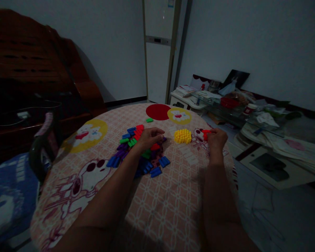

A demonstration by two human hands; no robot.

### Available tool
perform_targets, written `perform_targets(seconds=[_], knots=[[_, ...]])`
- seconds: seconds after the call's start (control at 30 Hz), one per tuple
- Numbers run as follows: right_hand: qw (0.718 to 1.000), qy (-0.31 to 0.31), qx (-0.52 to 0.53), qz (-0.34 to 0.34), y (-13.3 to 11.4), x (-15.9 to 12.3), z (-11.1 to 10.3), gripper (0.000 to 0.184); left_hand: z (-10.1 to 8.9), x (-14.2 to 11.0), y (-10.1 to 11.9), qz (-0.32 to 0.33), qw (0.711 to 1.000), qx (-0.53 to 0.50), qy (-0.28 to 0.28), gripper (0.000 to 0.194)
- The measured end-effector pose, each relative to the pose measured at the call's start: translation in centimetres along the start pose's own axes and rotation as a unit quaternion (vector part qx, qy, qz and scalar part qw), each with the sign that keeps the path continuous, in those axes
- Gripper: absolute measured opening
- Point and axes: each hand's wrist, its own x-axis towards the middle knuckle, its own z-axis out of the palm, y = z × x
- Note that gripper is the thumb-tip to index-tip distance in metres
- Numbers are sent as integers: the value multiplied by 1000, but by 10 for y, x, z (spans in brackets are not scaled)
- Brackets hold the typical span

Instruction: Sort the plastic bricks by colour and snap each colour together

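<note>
Over a loose pile of small plastic building blocks in blue, green, purple and red, my left hand (150, 137) hovers or rests with its fingers stretched to the right. Part of the pile is hidden under it. Blue blocks (155, 171) lie at the pile's near right edge. Toward the table's right side, my right hand (217, 140) pinches a red building block (206, 134); I cannot tell whether it touches the cloth. Between the two hands stands a tight cluster of yellow blocks (183, 136), their knobs showing. A single green block (149, 120) lies farther back.
A patterned pink cloth (157, 210) covers the round table. To the left are a chair (42, 147) and a dark wooden bench (28, 52). A low cabinet (252, 154) heaped with papers and bags stands at the right. A tall white appliance (159, 70) fills the back corner.
</note>
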Motion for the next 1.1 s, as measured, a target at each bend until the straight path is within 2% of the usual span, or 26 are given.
perform_targets(seconds=[0.1, 0.3, 0.47, 0.63, 0.77, 0.97, 1.1], knots=[[997, 40, -65, 34, 15, -2, -3, 14, 1, -1, 2, -5, 1000, -4, -10, 34], [991, -13, -128, 39, 16, -12, 3, 18, 1, 1, 0, -6, 1000, -7, -13, 33], [991, 10, -132, 24, 18, -15, 7, 24, -4, 1, 1, 1, 1000, 18, 3, 39], [987, -25, -156, 28, 19, -12, 6, 23, -13, 1, 4, -5, 999, 36, 28, 34], [986, -26, -165, 24, 18, -12, 7, 27, -17, 1, 3, -10, 999, 37, 34, 32], [988, -24, -150, 36, 15, -14, 3, 30, -20, 0, 3, -7, 998, 36, 44, 44], [992, 17, -118, 28, -1, -11, -3, 29, -23, 0, 4, 8, 995, 68, 65, 38]])
